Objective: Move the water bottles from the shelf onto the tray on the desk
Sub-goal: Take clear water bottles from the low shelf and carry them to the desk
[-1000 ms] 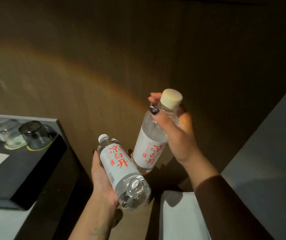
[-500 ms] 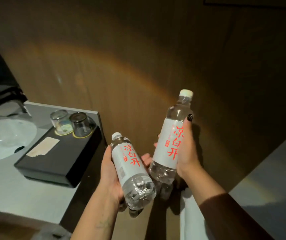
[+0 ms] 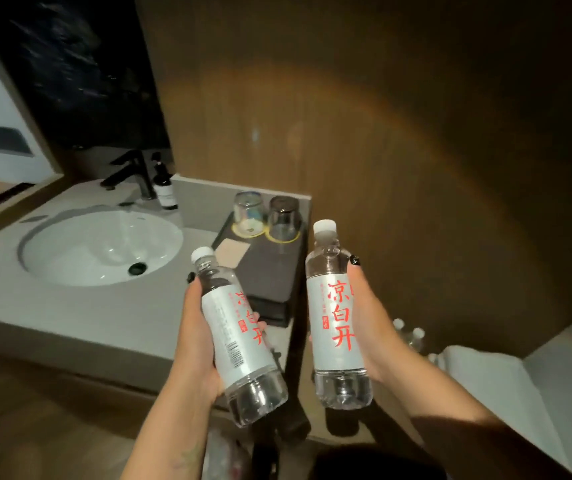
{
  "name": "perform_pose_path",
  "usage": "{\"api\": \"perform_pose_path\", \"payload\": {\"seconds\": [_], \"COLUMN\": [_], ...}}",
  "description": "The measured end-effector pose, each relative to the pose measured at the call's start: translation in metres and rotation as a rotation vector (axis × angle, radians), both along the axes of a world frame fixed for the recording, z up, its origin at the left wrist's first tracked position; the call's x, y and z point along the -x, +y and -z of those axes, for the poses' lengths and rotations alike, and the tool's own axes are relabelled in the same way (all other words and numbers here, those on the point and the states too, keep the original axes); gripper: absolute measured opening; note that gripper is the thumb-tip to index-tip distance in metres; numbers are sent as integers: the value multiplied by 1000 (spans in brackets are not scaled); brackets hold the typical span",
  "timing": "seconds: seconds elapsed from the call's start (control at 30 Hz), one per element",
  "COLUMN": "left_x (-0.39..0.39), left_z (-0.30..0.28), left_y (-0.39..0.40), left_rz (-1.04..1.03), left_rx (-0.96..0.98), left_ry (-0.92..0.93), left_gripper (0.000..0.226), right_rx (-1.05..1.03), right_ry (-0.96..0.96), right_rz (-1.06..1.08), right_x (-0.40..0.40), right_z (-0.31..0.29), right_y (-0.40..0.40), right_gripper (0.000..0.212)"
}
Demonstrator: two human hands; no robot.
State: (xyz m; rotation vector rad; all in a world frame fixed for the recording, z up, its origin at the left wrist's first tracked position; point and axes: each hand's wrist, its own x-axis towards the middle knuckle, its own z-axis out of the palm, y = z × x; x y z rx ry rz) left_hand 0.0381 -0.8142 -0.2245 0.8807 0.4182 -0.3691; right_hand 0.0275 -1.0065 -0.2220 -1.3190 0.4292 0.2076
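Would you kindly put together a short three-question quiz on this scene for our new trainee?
1. True or false: each hand holds one water bottle.
2. How many glasses stand upside down on the dark tray?
3. Multiple choice: the sink lies (a) left of the tray, (b) right of the tray, (c) behind the wall.

Key
1. True: the left hand grips the left bottle, and the right hand grips the right bottle.
2. Two: a clear glass and a dark glass.
3. (a).
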Motion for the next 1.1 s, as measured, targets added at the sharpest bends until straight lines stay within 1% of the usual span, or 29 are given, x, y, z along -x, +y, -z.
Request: {"api": "perform_pose_path", "payload": {"seconds": [0.13, 0.27, 0.43, 0.53, 0.63, 0.7, 0.8, 0.87, 0.9, 0.97, 1.03, 1.1], "left_x": [16, 24, 20, 8, -11, -29, -60, -83, -95, -113, -128, -141], "left_z": [3, 5, 0, -4, -1, 0, -1, 0, -2, -7, -14, -20], "left_y": [84, 160, 236, 274, 309, 330, 361, 385, 397, 420, 439, 459], "left_rz": [31, -31, -87, -75, -114, -150, -211, -201, -199, -231, -255, -285], "left_rx": [-61, -136, -199, -186, -308, -337, -337, -402, -446, -518, -543, -535], "left_ry": [-6, -22, -51, -41, -14, -16, -14, -41, -45, -59, -87, -89], "left_gripper": [59, 58, 59, 57, 57, 62, 69, 73, 72, 60, 49, 46], "right_rx": [38, 53, 106, 113, 100, 98, 106, 104, 116, 133, 127, 109], "right_ry": [46, 52, 4, -2, -32, -58, -64, -50, -51, -54, -42, -29], "right_rz": [-97, -225, -330, -399, -425, -422, -447, -429, -417, -422, -416, -447], "right_x": [0, -10, -30, -48, -69, -87, -118, -142, -154, -178, -197, -213], "right_z": [10, 11, 7, 5, 5, 10, 12, 12, 10, 7, 2, -3], "right_y": [78, 152, 239, 286, 327, 353, 391, 416, 429, 454, 474, 495], "right_gripper": [60, 63, 59, 59, 58, 57, 61, 60, 59, 58, 59, 62]}}
